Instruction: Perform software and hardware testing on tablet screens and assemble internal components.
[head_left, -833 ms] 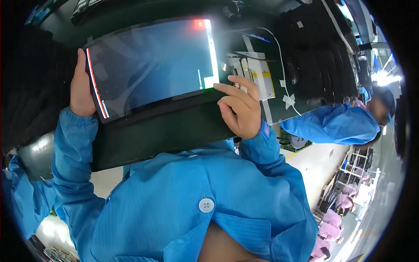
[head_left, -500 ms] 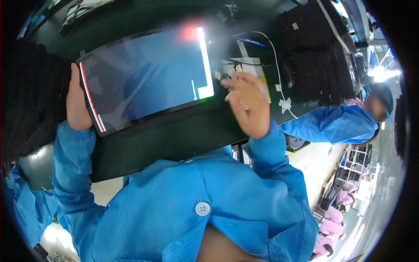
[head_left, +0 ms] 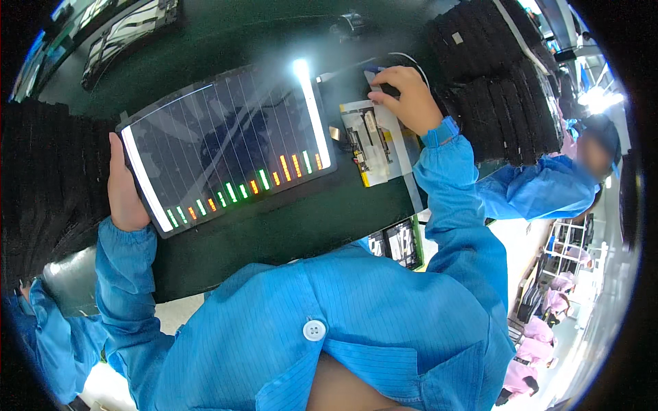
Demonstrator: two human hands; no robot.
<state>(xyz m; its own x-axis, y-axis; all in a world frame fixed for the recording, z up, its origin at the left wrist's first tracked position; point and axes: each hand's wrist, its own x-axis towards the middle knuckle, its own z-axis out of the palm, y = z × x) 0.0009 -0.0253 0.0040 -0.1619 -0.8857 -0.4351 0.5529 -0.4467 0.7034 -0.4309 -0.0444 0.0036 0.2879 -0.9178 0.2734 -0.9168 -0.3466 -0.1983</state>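
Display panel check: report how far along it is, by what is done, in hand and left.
Done: the display panel is lit, showing thin vertical lines and a row of green-to-orange bars. In hand: the left hand grips its left edge, while the right hand rests on a small dark object beside the circuit board on the dark green table. Left: the panel is not yet set on either stack of black trays.

Black foam tray stacks (head_left: 510,82) at 1–2 o'clock, another stack (head_left: 48,171) at 9. Dark green table (head_left: 274,226) mid-frame. Co-worker in blue coat (head_left: 541,188) at 3. Pink-clad people (head_left: 541,329) far off, approx. 4 o'clock.
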